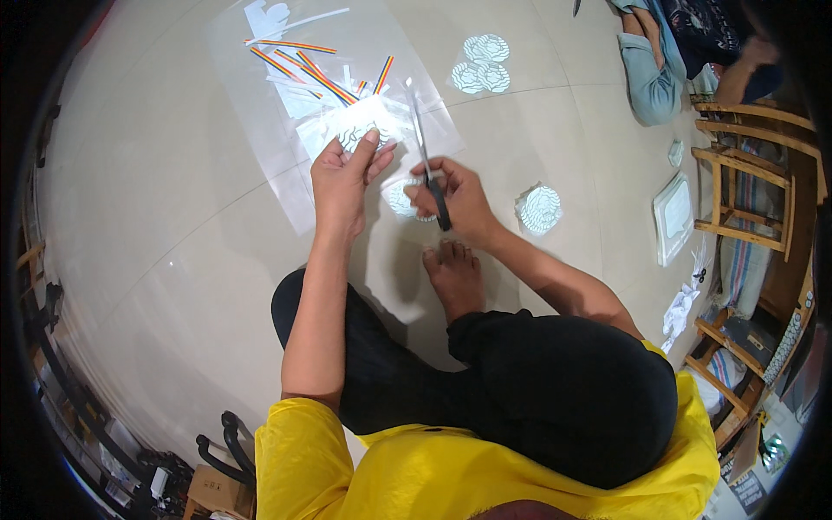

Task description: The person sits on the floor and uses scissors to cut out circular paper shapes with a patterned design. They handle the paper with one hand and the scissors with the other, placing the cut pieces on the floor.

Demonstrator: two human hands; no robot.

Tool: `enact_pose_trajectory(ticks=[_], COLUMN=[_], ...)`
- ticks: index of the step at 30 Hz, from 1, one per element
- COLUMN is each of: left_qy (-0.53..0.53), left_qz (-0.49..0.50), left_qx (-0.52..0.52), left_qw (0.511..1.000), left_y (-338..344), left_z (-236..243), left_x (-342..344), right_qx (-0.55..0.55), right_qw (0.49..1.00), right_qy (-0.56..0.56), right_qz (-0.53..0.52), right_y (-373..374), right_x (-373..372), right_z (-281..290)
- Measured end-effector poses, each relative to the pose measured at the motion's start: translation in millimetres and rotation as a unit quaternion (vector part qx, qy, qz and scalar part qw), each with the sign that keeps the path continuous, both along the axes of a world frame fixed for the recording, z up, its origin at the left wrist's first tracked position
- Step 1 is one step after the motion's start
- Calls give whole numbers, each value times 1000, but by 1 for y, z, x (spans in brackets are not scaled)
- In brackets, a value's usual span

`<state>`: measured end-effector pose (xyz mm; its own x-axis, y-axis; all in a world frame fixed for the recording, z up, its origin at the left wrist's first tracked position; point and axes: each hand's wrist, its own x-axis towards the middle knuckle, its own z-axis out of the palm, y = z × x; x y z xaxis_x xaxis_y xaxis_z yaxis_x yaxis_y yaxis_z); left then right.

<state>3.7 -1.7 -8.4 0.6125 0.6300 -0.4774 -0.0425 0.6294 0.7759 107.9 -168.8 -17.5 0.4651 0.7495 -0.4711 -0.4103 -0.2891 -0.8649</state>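
A thin, floppy paper (364,126), likely easy to tear and best held by its edge, was pinched above the floor (173,217) by the left hand (340,186), while scissors (429,165) were gripped in the right hand (459,201).

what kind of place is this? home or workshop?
Likely a home room, with craft work done on the floor. The person sits on a glossy tiled floor, the right hand holding scissors, the left hand holding a paper cutout. Wooden chairs stand at the right, beside another seated person.
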Motion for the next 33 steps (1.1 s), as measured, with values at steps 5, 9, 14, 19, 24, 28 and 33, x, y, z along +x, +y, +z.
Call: enact_pose_trajectory(ticks=[5, 9, 14, 19, 24, 28, 33], left_qy=[-22, -14, -19, -31, -26, -12, -12], left_qz=[23, 7, 9, 21, 22, 21, 13], left_qx=[5, 21, 25, 24, 23, 22, 25], left_qw=[999, 1000, 999, 999, 999, 999, 1000], left_y=[-5, -4, -7, -10, -11, -10, -11], left_z=[0, 2, 6, 7, 8, 5, 7], left_x=[3, 2, 4, 4, 4, 3, 3], right_qx=[11, -26, -22, -26, -21, -8, -19], right_qw=[998, 999, 999, 999, 999, 1000, 999], right_qy=[55, 25, 18, 12, 9, 11, 2], right_qz=[24, 36, 36, 36, 30, 23, 28], right_y=[-18, -10, -9, -10, -10, -5, -4], right_x=[-20, -17, -12, -13, -14, -10, -8], right_z=[-6, 6, 3, 2, 0, 1, 2])
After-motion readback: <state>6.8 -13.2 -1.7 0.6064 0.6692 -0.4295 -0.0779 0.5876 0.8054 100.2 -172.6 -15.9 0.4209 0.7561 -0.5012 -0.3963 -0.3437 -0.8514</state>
